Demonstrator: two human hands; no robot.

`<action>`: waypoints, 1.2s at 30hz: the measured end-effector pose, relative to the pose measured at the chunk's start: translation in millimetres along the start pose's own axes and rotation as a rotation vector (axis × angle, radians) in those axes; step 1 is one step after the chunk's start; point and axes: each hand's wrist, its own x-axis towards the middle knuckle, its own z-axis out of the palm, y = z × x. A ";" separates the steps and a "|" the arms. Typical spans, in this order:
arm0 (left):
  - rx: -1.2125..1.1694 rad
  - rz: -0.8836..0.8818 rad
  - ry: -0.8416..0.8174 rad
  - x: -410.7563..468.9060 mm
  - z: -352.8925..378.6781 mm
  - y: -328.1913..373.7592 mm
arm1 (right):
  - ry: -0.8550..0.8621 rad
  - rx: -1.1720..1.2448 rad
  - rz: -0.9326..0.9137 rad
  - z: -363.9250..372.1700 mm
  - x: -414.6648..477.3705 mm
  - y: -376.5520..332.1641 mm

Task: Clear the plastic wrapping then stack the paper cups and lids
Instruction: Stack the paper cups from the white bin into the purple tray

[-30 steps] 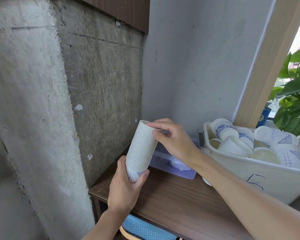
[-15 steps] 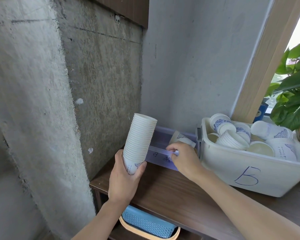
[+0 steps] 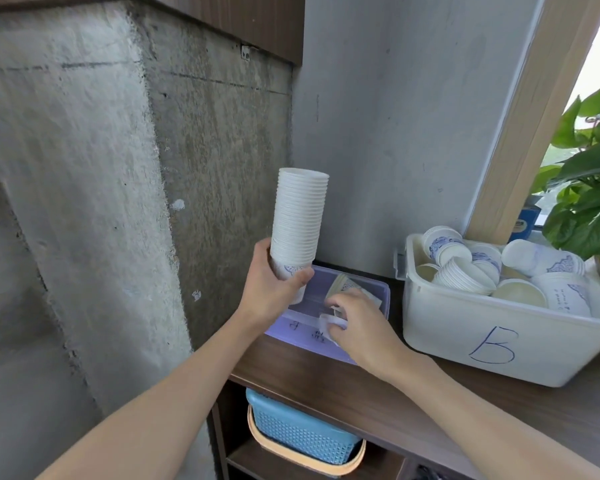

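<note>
Head view: the left hand (image 3: 271,289) wraps fingers and thumb round the bottom of the cup stack (image 3: 300,216). It is held upright and clear of the shelf top (image 3: 326,375), presumably so the open mouth can take another cup. The right hand (image 3: 357,323) is down at the purple tub (image 3: 383,292), fingers curled, pinching a small white piece (image 3: 333,321) (blurred, likely one cup). A short nested bunch (image 3: 347,284) lies on its side inside that tub. The white tub marked B (image 3: 465,327) just beside it holds loose cups (image 3: 461,275), tumbled and part-nested. Below sits a blue basket (image 3: 298,431); I can't see what's in it.
</note>
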 end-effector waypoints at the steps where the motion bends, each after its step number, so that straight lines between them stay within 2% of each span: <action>1: 0.016 -0.030 -0.025 6.2 2.0 -1.7 | -0.002 0.002 0.025 -5.0 -0.1 1.3; 6: 0.092 -0.127 -0.008 33.0 11.8 -13.2 | -0.130 0.011 0.157 -21.9 0.9 15.9; 12: 0.246 -0.204 0.032 51.3 13.4 -29.6 | -0.114 0.087 0.167 -18.9 4.4 24.5; 15: 0.387 -0.215 0.003 53.7 17.9 -30.8 | -0.109 0.106 0.185 -17.6 5.4 24.9; 18: 0.503 -0.216 -0.097 55.5 20.0 -35.7 | -0.107 0.116 0.186 -15.6 4.3 26.5; 21: 0.469 -0.211 -0.199 60.8 17.2 -41.6 | -0.106 0.132 0.180 -13.4 3.9 28.2; 29: 0.417 -0.255 -0.292 70.2 16.6 -46.5 | -0.085 0.151 0.184 -11.9 2.5 28.8; 32: 0.487 -0.295 -0.287 71.0 19.5 -47.0 | -0.081 0.142 0.180 -12.1 2.1 27.9; 36: 0.557 -0.253 -0.260 68.7 18.2 -48.1 | -0.084 0.150 0.184 -11.5 1.7 28.8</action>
